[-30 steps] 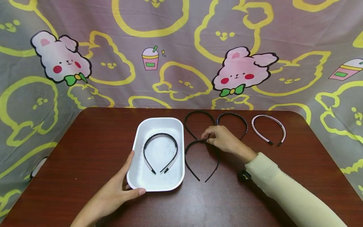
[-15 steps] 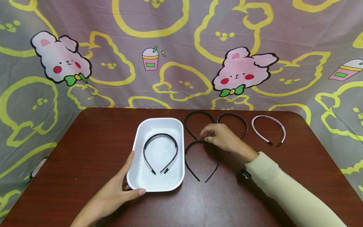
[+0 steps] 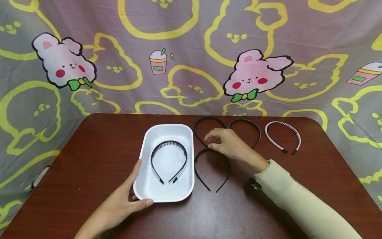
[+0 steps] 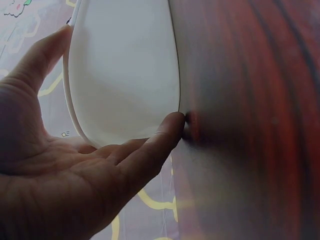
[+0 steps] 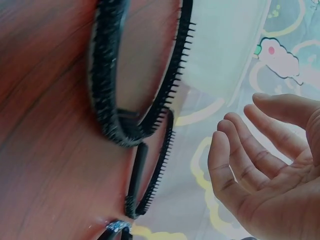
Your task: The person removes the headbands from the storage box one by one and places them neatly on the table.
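Tray steadied, right hand empty

We find the left hand (image 3: 119, 201) gripping the white tray (image 3: 167, 192) at its near-left corner. The right hand (image 3: 228, 142), fingers loosely bent, holds nothing above the near black headband (image 3: 200, 153), right of the tray. We advise pinching mid-arch, clear of the far black headband (image 3: 209, 118).

- I'm not spotting any readable text, brand or number from where I'm standing
- the pink cup (image 3: 158, 68) printed on the backdrop (image 3: 185, 49) is sporting a green label, but I'm making out zero letters
- the other pink cup (image 3: 364, 74), off to the right, is doing the same
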The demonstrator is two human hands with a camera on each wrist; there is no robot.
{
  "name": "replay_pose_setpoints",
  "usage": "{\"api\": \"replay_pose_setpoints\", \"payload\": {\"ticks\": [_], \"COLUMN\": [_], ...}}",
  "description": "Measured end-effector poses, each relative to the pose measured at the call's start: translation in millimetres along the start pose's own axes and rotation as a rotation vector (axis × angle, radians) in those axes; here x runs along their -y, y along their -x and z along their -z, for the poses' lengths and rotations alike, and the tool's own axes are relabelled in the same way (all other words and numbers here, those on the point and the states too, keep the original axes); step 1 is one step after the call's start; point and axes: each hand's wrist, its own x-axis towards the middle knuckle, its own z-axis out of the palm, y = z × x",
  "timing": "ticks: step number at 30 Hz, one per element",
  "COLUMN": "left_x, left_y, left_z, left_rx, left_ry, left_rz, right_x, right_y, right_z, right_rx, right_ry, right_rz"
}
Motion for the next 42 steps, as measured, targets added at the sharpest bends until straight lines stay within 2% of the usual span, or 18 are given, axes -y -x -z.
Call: {"api": "replay_pose_setpoints", "payload": {"ticks": [7,23,42], "left_x": [-0.3,-1.0,-1.4], "left_y": [0.6,1.1,-0.3], "left_z": [-0.9,0.1,0.2], "left_rx": [0.023,0.017,-0.002], "left_ry": [0.054,0.041,-0.002], "left_rz": [-0.003,-0.002,-0.006], "right_x": [7.0,34.3,53.9], "right_y": [-1.8,-16.4,-33.8], "right_z": [-3.1,-16.8,-33.4], "right_rx": [-0.032,-0.081,-0.086], "right_ry": [-0.009,-0.124,-0.137], "right_rz": [0.021,0.046,0.088]}}
